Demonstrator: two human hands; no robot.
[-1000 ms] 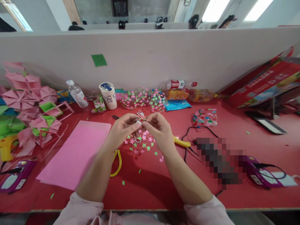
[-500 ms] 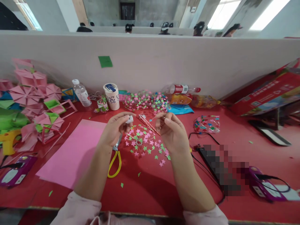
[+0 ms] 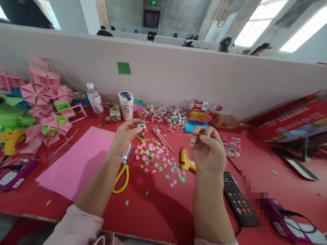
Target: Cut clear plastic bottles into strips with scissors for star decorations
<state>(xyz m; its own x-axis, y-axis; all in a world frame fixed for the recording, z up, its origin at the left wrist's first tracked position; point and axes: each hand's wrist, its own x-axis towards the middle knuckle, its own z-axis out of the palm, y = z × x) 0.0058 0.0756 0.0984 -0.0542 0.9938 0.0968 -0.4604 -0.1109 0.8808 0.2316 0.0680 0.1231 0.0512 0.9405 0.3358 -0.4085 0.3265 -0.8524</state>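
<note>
My left hand (image 3: 127,136) is closed, its thumb and fingers pinching a small white box (image 3: 141,126) with a dark spot, which looks like the battery box of a string light. From it a thin wire (image 3: 170,129) stretches across to my right hand (image 3: 208,146), whose fingertips are pressed together on it. Below the wire lies a scatter of pink and green paper stars (image 3: 153,154) on the red table (image 3: 153,211). Yellow-handled scissors (image 3: 124,170) rest under my left wrist. Beside my right hand is a yellow glue gun (image 3: 186,160), and pink striped sticks (image 3: 163,139) lie between the hands.
Pink paper sheets (image 3: 76,163) lie at left, near folded paper shapes (image 3: 38,95). A water bottle (image 3: 95,98), a cup (image 3: 126,107) and star-filled clear containers (image 3: 155,113) stand along the partition (image 3: 178,75). A phone (image 3: 240,200) lies at right, with a red box (image 3: 296,115) behind.
My right hand has moved right, away from my left, and the wire between them is drawn out longer. The white box shows more fully. The glue gun has come into sight as the view shifted.
</note>
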